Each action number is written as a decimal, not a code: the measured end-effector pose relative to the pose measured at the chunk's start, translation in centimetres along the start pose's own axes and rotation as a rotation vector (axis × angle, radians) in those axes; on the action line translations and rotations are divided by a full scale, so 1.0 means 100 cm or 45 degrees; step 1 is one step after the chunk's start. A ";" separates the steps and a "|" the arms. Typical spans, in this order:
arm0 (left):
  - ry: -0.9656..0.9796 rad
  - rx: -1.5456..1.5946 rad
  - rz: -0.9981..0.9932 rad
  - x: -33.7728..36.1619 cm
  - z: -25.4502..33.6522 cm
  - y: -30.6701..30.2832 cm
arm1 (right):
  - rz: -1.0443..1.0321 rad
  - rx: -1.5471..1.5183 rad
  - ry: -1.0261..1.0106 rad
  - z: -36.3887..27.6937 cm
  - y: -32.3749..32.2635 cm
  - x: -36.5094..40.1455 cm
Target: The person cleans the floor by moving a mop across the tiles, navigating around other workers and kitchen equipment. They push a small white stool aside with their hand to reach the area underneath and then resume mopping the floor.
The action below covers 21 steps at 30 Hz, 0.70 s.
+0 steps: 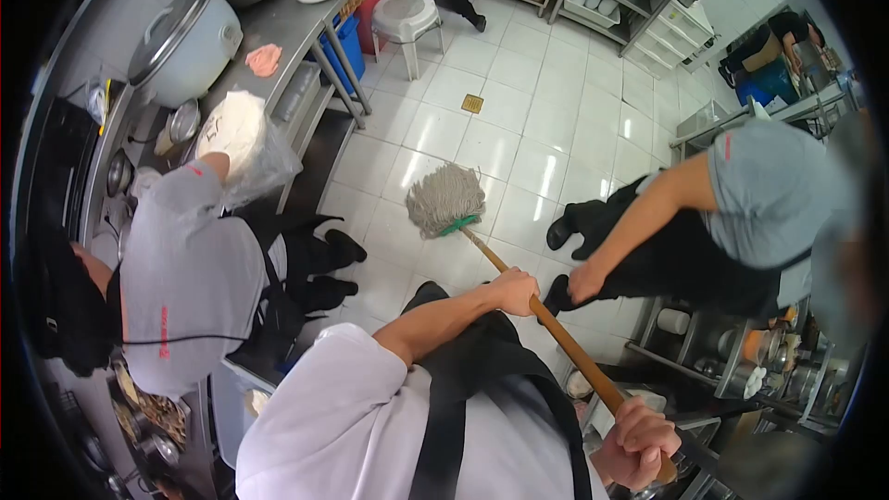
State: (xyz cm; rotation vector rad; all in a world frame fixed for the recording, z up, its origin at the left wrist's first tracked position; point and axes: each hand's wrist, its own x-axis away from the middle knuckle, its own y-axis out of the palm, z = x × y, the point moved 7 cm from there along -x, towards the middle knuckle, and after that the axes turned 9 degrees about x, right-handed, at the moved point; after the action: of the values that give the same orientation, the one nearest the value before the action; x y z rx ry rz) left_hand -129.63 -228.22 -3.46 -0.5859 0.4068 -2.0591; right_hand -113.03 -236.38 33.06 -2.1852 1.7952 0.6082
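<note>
A string mop with a grey strand head [446, 199] and a green clamp [458, 224] rests on the white tiled floor in front of me. Its wooden handle [579, 356] slants from the clamp back to my lower right. My left hand [515, 293] is closed around the handle partway along it, with the arm stretched across my dark apron. Near the handle's upper end, my right hand [639, 444] grips it with the fingers wrapped round.
A co-worker in grey [190, 278] stands left at a metal counter; another [764, 194] stands close on the right. A white stool [406, 23] and floor drain [472, 104] lie ahead. Shelving [607, 0] stands at the back. More people are farther off.
</note>
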 end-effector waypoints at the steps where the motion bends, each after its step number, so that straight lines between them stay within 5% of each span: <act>1: 0.002 -0.032 0.032 0.001 -0.002 -0.012 | -0.017 -0.004 -0.010 0.003 0.003 -0.004; 6: -0.065 -0.017 0.253 0.008 -0.056 -0.082 | -0.020 -0.006 0.019 0.050 0.048 -0.040; 13: -0.270 0.074 0.769 0.051 -0.222 -0.220 | -0.223 -0.256 0.107 0.161 0.190 -0.110; 18: -0.227 0.170 0.992 0.107 -0.315 -0.285 | -0.625 -0.065 0.016 0.196 0.288 -0.125; 21: -0.291 0.169 0.894 0.110 -0.334 -0.293 | -0.824 -0.084 0.001 0.182 0.315 -0.130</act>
State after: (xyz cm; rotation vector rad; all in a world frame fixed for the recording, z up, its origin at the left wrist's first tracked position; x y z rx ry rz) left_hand -173.52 -220.56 -13.92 -0.4986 0.2832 -1.3205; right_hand -148.67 -223.62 25.25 -2.6007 0.9677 0.5085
